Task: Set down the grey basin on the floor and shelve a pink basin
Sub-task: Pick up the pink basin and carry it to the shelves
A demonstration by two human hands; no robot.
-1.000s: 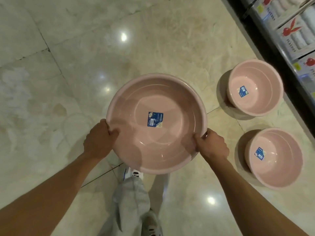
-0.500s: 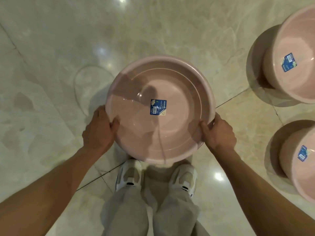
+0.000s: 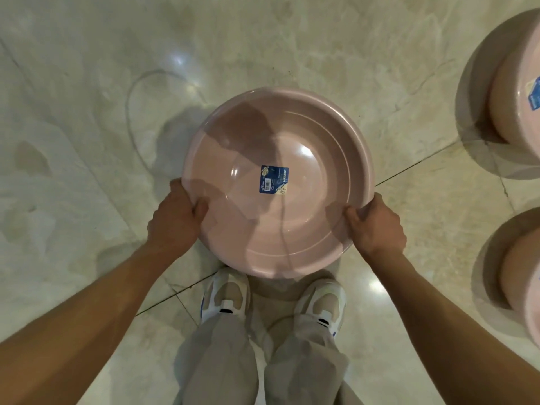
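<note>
I hold a wide, shallow basin [image 3: 306, 135] by its rim with both hands, low over the marble floor just ahead of my shoes. It looks greyish pink and has a blue label in the middle of its bottom. My left hand [image 3: 175, 219] grips the rim at its near left. At the near right, my right hand [image 3: 375, 226] grips the rim with the thumb inside. Two pink basins stand on the floor at the right edge, one further away [image 3: 517, 92] and one nearer [image 3: 523, 287], both cut off by the frame.
Glossy beige marble floor [image 3: 87, 141] lies all around, with a dark tile joint running diagonally under the basin. My two white shoes [image 3: 225, 293] and grey trouser legs stand right behind the basin. No shelf is in view.
The basin has sunk towards the floor in front of my feet, and my view has tilted down. The shelf at the right has left the frame and the two floor basins have slid to the right edge.
</note>
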